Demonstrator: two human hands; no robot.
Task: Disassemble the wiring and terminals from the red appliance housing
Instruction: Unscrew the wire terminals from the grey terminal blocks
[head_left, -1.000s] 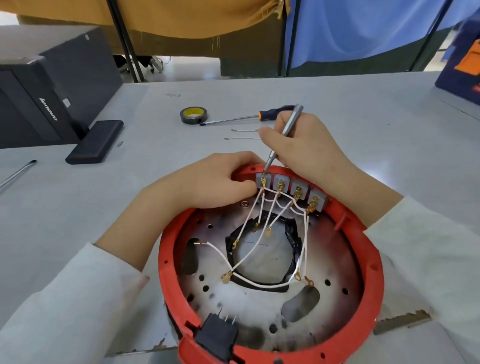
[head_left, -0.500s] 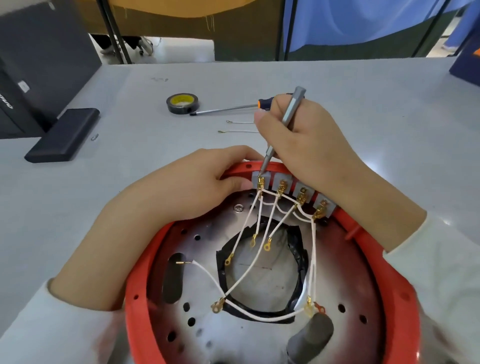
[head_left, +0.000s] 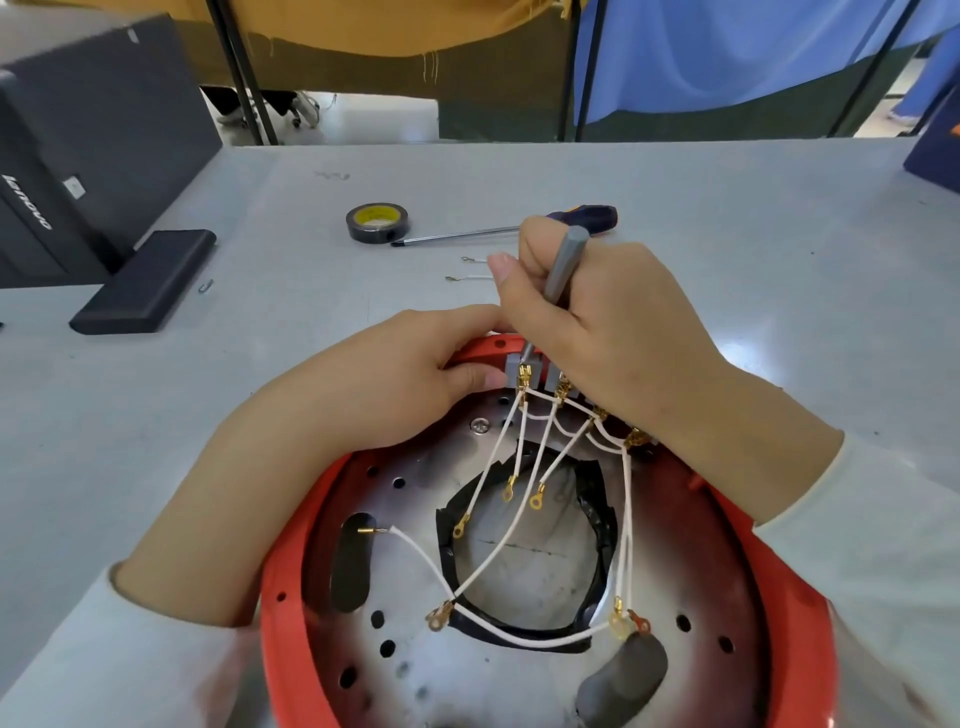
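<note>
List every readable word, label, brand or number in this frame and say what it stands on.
"lenovo": white lettering, seen rotated, on the black computer case at the far left.
White sticker on the same case: too small to read.
Yellow inner ring of the tape roll: print too blurred to read.
Nothing else legible.

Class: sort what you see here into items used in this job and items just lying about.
In use:
red housing
white wires
grey terminal blocks
grey screwdriver
left hand
right hand

Lying about:
tape roll
second screwdriver
black box
</note>
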